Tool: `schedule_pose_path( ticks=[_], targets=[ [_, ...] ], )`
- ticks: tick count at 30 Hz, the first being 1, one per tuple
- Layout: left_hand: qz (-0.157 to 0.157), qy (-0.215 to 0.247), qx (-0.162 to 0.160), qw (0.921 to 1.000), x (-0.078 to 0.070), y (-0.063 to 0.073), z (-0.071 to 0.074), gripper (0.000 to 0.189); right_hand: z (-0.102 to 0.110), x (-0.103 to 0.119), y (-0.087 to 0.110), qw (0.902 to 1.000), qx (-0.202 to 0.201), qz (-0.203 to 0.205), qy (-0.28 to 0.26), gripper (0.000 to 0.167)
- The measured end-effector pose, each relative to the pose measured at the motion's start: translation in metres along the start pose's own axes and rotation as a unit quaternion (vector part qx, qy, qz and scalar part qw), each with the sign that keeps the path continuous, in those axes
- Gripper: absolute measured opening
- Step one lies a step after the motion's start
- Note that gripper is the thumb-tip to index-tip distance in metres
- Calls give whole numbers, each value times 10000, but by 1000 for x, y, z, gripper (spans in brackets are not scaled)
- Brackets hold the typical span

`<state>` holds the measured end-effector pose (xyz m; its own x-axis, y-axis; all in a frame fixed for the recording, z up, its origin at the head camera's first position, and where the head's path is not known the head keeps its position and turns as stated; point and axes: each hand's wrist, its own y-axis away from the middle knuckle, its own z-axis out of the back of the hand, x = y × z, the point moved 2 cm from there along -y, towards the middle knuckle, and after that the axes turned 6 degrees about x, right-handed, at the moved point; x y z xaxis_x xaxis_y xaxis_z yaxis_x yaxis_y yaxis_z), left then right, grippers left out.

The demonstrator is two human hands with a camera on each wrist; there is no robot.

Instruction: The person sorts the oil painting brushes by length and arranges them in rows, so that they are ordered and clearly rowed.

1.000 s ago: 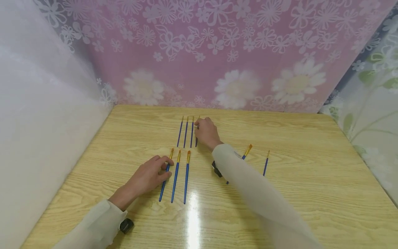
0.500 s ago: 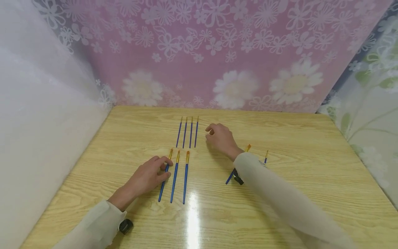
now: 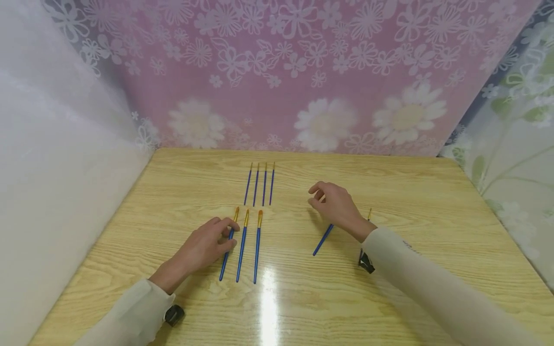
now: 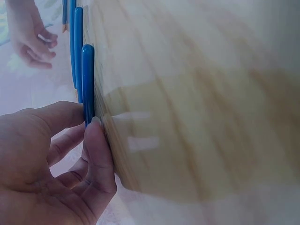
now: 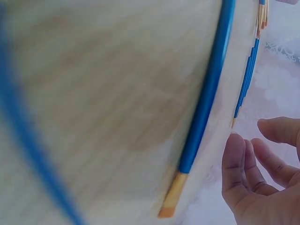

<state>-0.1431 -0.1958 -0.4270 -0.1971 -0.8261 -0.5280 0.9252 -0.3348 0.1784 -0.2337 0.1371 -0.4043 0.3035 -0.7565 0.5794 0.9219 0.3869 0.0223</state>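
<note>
My left hand [image 3: 205, 245] holds the leftmost of three larger blue paintbrushes, its thumb and fingers on either side of the handle [image 3: 224, 266]. In the left wrist view, that paintbrush [image 4: 88, 75] sits between thumb and fingers. Beside it lie a middle paintbrush [image 3: 241, 254] and a right one with a rounded tip [image 3: 257, 254]. Over a slanted paintbrush [image 3: 322, 240] is my right hand [image 3: 337, 204], fingers loosely bent and holding nothing, hiding the bristle end. That flat-tipped paintbrush [image 5: 206, 103] shows whole in the right wrist view. Another thin paintbrush [image 3: 370, 214] is partly covered by the right wrist.
Farther back, several thin paintbrushes [image 3: 264, 187] lie side by side in a row, bristles pointing away. All rest on a wooden table [image 3: 182, 178]. A pink flowered cloth [image 3: 259, 101] hangs behind its far edge, with pale cloths at both sides.
My right hand has let go of the rightmost thin paintbrush in the back row and moved right and nearer, over the slanted paintbrush. The left hand has stayed in place.
</note>
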Motion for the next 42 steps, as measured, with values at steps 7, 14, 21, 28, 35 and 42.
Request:
schedule_pose_path(
  ticks=[7, 14, 21, 28, 35, 42],
  targets=[
    [-18, 36, 6, 10000, -1, 1, 0, 26, 7, -15, 26, 10000, -4, -18, -64, 23],
    [-21, 14, -10, 10000, -1, 2, 1, 25, 8, -24, 48, 9997, 185, -24, 152, 15],
    [-70, -7, -36, 10000, -2, 2, 2, 25, 4, -31, 60, 9991, 300, -96, 277, 14],
    [-84, 42, 6, 10000, -3, 2, 2, 25, -3, -35, 59, 9993, 288, 14, 231, 10],
    [-92, 87, -10, 9999, -2, 3, 2, 25, -9, -29, 52, 9988, 324, 281, 243, 7],
    [-111, 120, 6, 9999, -2, 3, 2, 25, -14, -19, 45, 9976, 505, 198, 425, 8]
  ],
)
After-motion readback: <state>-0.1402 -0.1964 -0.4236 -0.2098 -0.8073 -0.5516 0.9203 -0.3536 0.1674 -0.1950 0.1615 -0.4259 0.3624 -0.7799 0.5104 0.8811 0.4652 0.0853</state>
